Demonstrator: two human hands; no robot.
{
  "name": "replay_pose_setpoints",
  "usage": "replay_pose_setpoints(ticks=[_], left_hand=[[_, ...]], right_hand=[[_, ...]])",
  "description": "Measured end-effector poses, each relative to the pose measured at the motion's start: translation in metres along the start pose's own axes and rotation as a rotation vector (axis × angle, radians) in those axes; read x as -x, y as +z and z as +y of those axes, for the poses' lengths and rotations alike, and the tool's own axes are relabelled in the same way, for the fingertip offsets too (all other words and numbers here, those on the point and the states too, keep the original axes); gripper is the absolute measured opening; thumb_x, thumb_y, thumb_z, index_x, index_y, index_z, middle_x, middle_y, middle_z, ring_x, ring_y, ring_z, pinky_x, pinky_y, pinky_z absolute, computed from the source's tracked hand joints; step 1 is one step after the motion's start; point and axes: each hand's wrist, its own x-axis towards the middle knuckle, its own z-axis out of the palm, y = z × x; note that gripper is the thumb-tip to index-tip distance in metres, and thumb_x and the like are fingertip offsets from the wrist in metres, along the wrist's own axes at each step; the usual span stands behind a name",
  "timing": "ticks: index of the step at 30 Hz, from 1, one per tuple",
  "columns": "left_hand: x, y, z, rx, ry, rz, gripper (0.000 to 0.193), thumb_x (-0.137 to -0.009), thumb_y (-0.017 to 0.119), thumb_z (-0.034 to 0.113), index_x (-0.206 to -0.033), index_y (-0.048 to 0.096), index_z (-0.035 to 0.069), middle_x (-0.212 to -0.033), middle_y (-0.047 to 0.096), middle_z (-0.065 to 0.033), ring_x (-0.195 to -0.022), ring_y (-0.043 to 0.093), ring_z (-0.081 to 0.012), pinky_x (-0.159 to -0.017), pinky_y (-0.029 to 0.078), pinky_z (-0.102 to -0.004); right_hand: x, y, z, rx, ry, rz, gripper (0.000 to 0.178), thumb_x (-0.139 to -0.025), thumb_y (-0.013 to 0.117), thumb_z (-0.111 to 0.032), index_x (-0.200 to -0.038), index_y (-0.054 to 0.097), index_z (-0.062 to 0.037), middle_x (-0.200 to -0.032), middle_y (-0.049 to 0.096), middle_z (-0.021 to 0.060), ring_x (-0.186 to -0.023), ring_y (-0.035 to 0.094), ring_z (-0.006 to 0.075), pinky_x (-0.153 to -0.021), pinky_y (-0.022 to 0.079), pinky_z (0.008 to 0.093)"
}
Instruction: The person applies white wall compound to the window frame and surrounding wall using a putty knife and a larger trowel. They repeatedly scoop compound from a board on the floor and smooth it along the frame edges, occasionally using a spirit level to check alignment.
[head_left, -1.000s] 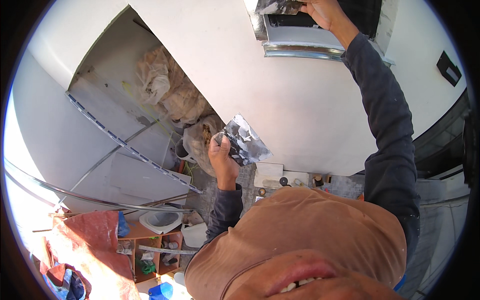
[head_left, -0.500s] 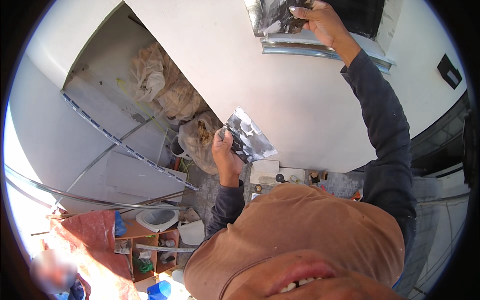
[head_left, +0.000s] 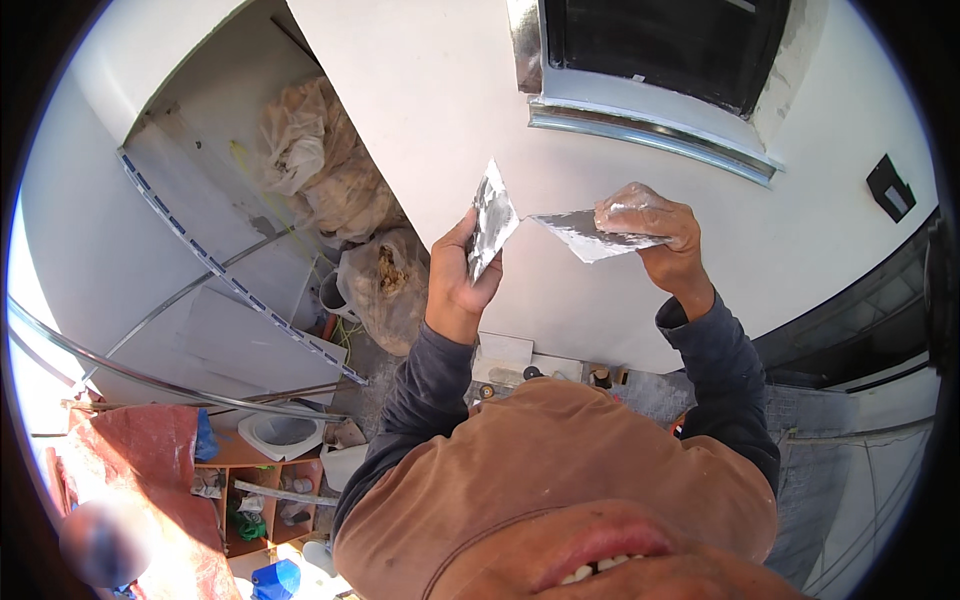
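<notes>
My left hand (head_left: pixel 458 278) is closed around a broad, flat putty knife (head_left: pixel 492 218), its grey blade smeared with white filler and pointing up. In my right hand (head_left: pixel 668 238), white with dust over the fingers, sits a second putty knife (head_left: pixel 582 238). That blade lies nearly level, points left and carries white filler along its lower edge. Its tip comes close to the side of the left blade; whether they touch I cannot tell. The handles are hidden by my fingers. Both tools are in front of the white wall (head_left: pixel 590 310).
A dark window (head_left: pixel 660 50) with a metal sill profile (head_left: pixel 650 145) is set in the wall above. To the left are filled plastic bags (head_left: pixel 385 290), a long metal rail (head_left: pixel 180 398) and an orange shelf unit (head_left: pixel 225 505). A dark wall box (head_left: pixel 890 188) is at far right.
My right hand has come down from the window to chest height with its putty knife. My left hand has risen slightly, and its blade has turned more upright, so the two blades are now close together.
</notes>
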Motion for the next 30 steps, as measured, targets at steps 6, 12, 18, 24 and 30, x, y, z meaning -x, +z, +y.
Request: replay_pose_setpoints(ticks=[6,12,18,24,30], left_hand=[[0.018,0.007,0.013,0.116,0.068,-0.096,0.018,-0.104,0.056,0.011,-0.11,0.062,-0.005,-0.094,0.07,-0.0128,-0.077,0.069,-0.0201,-0.069,0.063,-0.0279],[0.03,-0.007,0.017,0.04,0.077,-0.1,0.019,-0.104,0.057,0.02,-0.107,0.066,0.002,-0.085,0.073,-0.0065,-0.069,0.069,-0.02,-0.058,0.06,-0.0283],[0.032,-0.014,0.023,0.05,0.128,-0.086,0.022,-0.104,0.056,0.021,-0.11,0.067,0.002,-0.09,0.076,-0.0077,-0.069,0.072,-0.0201,-0.057,0.06,-0.0293],[0.02,-0.008,0.001,0.022,0.051,-0.072,0.02,-0.105,0.054,0.019,-0.108,0.065,0.002,-0.089,0.073,-0.0062,-0.068,0.067,-0.0174,-0.054,0.056,-0.0271],[0.008,-0.015,-0.012,0.02,-0.114,-0.146,0.018,-0.106,0.053,0.017,-0.109,0.063,0.004,-0.094,0.067,-0.0039,-0.07,0.053,-0.0121,-0.053,0.044,-0.0225]], right_hand=[[-0.083,-0.043,0.028,-0.35,0.189,0.337,0.024,-0.095,0.074,-0.009,-0.116,0.071,0.0026,-0.105,0.075,0.0055,-0.092,0.066,0.0126,-0.088,0.053,0.0263],[-0.126,-0.064,0.084,-0.169,0.325,0.16,0.026,-0.095,0.074,-0.009,-0.118,0.07,-0.0001,-0.104,0.073,0.0035,-0.09,0.063,0.0113,-0.087,0.051,0.029],[-0.125,-0.075,0.076,-0.307,0.29,0.174,0.027,-0.096,0.073,-0.009,-0.12,0.069,-0.0004,-0.111,0.072,0.0056,-0.1,0.064,0.0154,-0.091,0.052,0.0324],[-0.076,-0.067,0.032,-0.469,0.183,0.311,0.026,-0.096,0.074,-0.01,-0.12,0.07,-0.0008,-0.11,0.073,0.0049,-0.1,0.064,0.014,-0.091,0.052,0.029],[-0.014,-0.041,0.014,-0.322,0.245,0.467,0.023,-0.097,0.072,-0.012,-0.117,0.071,-0.0004,-0.105,0.075,0.0046,-0.092,0.067,0.0115,-0.086,0.055,0.0275]])
